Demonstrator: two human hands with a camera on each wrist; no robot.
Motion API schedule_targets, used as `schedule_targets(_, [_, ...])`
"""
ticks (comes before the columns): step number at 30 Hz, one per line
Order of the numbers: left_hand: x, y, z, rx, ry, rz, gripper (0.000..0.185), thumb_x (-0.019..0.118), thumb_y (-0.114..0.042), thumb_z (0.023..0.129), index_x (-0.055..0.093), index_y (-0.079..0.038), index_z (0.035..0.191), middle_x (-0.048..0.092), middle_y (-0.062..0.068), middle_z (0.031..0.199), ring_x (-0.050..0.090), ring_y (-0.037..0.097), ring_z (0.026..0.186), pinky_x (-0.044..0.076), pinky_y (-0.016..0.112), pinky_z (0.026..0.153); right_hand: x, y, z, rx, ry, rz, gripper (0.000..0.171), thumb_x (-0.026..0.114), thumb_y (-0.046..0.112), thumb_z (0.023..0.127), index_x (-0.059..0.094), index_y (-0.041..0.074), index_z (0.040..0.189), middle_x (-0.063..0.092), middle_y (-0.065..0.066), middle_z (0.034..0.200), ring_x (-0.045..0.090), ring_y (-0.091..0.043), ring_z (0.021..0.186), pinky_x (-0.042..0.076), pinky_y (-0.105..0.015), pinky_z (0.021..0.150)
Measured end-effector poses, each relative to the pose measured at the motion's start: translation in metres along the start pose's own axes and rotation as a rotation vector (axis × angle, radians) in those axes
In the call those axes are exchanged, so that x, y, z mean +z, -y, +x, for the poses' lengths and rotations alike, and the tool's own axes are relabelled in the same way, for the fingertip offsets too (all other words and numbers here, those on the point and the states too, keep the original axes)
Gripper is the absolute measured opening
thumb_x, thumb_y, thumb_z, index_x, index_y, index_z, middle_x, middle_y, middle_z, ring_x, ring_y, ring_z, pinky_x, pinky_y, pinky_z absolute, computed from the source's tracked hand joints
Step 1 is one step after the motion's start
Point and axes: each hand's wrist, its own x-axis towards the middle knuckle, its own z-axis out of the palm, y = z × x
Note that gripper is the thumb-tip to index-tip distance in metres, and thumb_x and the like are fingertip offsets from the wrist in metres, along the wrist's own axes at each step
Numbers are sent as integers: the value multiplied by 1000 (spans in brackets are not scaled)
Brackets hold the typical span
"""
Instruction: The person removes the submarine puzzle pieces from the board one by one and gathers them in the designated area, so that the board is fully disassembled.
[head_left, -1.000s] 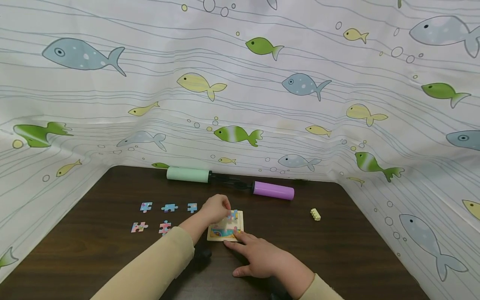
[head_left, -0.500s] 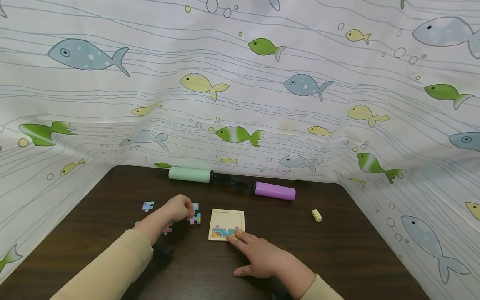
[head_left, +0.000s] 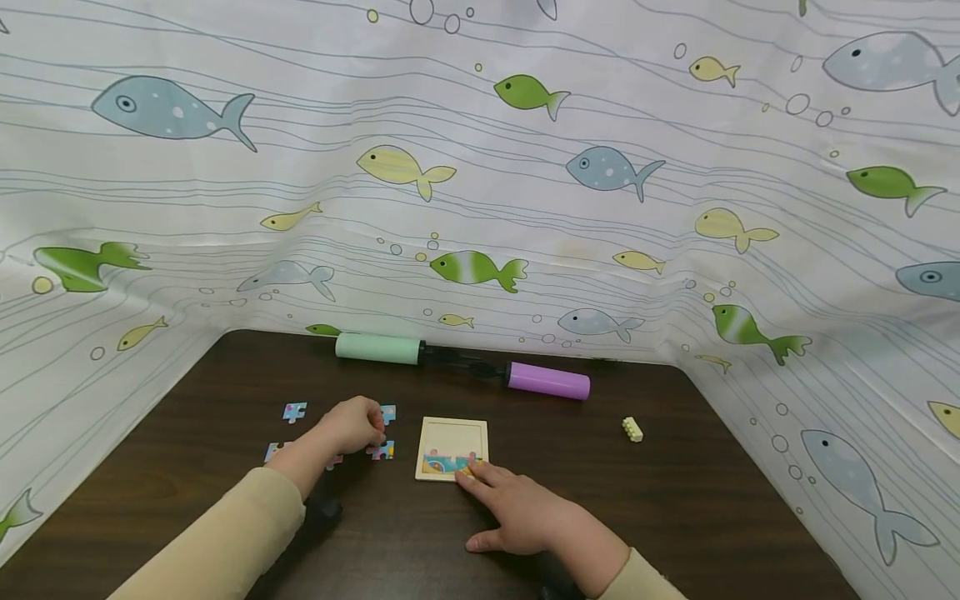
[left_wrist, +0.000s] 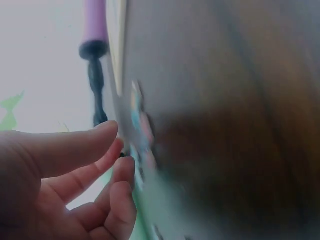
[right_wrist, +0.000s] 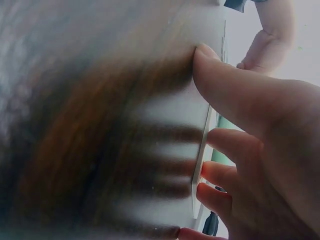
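Left hand (head_left: 352,425) curls loose by a loose piece (head_left: 381,451), gripping nothing; right hand (head_left: 517,515) lies flat, pinning the tray (head_left: 452,435) so it stays put

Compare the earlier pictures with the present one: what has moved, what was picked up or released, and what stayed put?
The left hand carried a puzzle piece from the puzzle tray leftward and released it on the table. The right hand stayed on the tray's near edge; tray, pump and brick unmoved.

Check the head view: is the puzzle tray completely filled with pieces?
No, the puzzle tray holds pieces only along its near edge, and the rest of it is bare wood.
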Motion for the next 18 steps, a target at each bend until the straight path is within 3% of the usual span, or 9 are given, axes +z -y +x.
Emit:
schedule_targets(3, [7, -9, 1, 6, -29, -14, 15, 73, -5, 86, 61, -10, 78, 57, 4, 70, 51, 19, 57, 40, 33, 54, 1, -1, 1, 6, 3, 6, 85, 59, 64, 88, 26, 28, 157, 20, -3, 162, 24, -25, 145, 36, -58, 103])
schedule_targets(7, [20, -25, 1, 36, -12, -10, 15, 78, -8, 83, 63, -12, 81, 57, 2, 71, 52, 18, 57, 42, 33, 55, 2, -1, 1, 9, 10, 10, 85, 58, 65, 88, 25, 30, 157, 20, -2, 162, 24, -24, 145, 36, -57, 103])
schedule_targets(12, [35, -42, 1, 72, 40, 91, 20, 83, -14, 79, 64, -15, 86, 55, 0, 74, 51, 19, 64, 42, 37, 61, 2, -1, 1, 4, 4, 15, 84, 59, 64, 88, 26, 29, 157, 20, -2, 162, 25, -24, 145, 36, -58, 102])
schedule_targets(18, [44, -48, 0, 90, 60, 178, 25, 85, -15, 75, 61, -15, 81, 54, -1, 75, 49, 20, 67, 39, 38, 66, -1, 0, 0, 3, -12, 23, 84, 60, 63, 88, 29, 27, 157, 23, -4, 161, 27, -26, 144, 36, -57, 102])
